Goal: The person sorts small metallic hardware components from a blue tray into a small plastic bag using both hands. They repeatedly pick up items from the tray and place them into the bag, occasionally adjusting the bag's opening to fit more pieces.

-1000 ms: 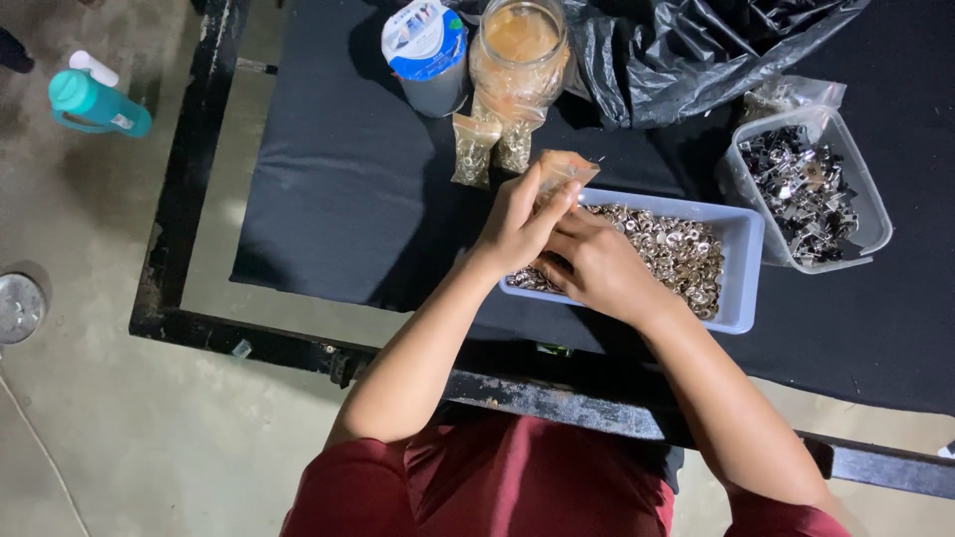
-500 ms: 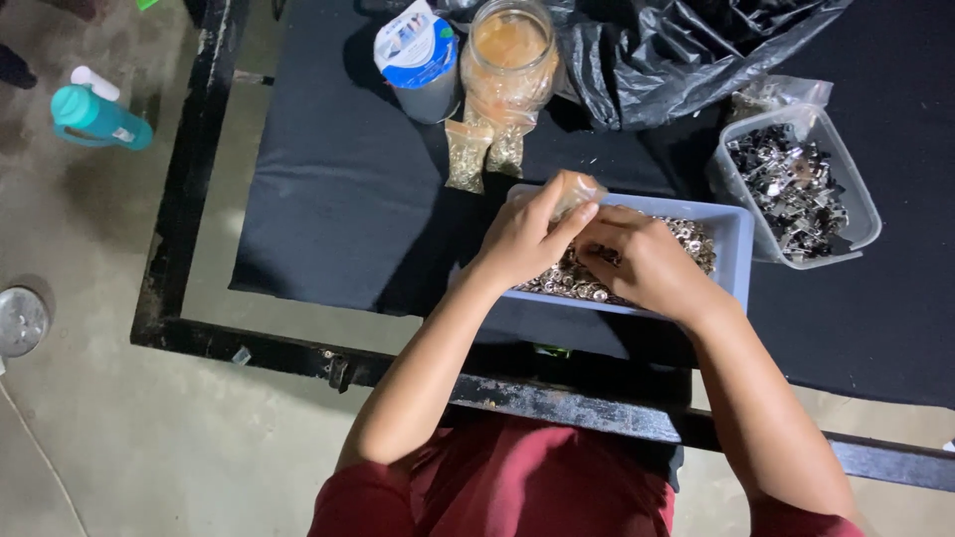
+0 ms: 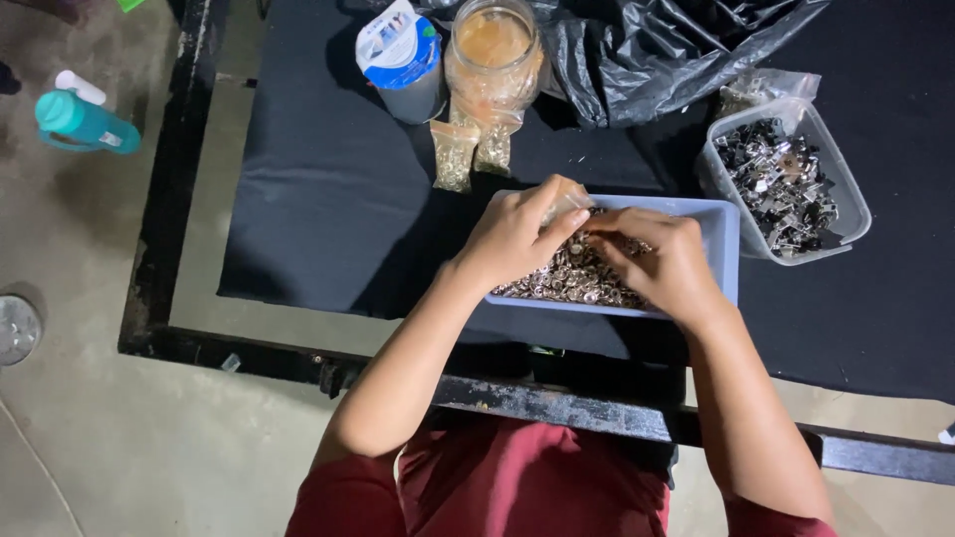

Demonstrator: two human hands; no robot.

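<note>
Centrally, over the shallow grey-blue plastic tray (image 3: 724,239) of small silvery metal pieces (image 3: 567,280) on the black worktop (image 3: 328,199), the left hand (image 3: 517,237) pinches a small clear plastic bag (image 3: 569,199), and the right hand (image 3: 665,263) curls fingertips against it.

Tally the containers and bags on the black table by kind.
Blue-grey plastic tray of small metal parts: 1
Clear plastic tub of dark metal clips: 1
Clear glass jar: 1
Grey cup with blue-white lid: 1
Small clear filled bags: 2
Black plastic bag: 1
Total: 7
</note>
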